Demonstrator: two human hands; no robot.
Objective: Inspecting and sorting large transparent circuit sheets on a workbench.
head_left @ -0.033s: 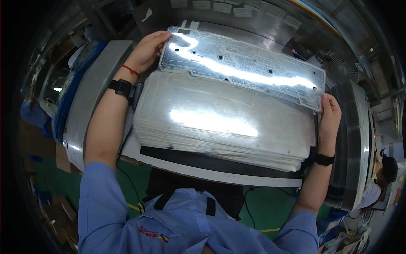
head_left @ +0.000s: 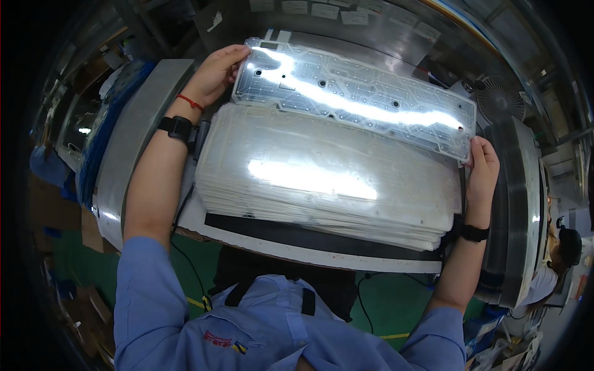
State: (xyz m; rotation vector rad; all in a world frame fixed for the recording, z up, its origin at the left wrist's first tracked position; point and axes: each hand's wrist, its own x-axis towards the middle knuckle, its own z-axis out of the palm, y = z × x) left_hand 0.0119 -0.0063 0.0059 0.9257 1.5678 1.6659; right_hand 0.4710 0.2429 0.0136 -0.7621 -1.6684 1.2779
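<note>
Between my two hands is a clear keyboard membrane (head_left: 365, 93) with fine printed traces, small round holes and a short tail at its upper left. My left hand (head_left: 216, 73) pinches its upper left corner, and my right hand (head_left: 482, 162) grips its lower right corner. The sheet slants down to the right, with a bright band of glare across it. Just below it, nearer me, lies a thick stack of similar translucent sheets (head_left: 284, 139), their front edges slightly uneven. Whether the held sheet touches the stack behind its lower edge is hard to see.
The stack rests on a dark mat (head_left: 278, 231) on a white-edged table (head_left: 371, 263). A grey metal panel (head_left: 151, 117) stands at left, beside blue sheets (head_left: 114, 133). At right are another tall stack (head_left: 516, 210), a round fan (head_left: 500, 99) and, farther off, a person (head_left: 550, 278).
The glare on the held membrane has shifted slightly, as if its surface tilted a little. Both hands keep their grip in the same places.
</note>
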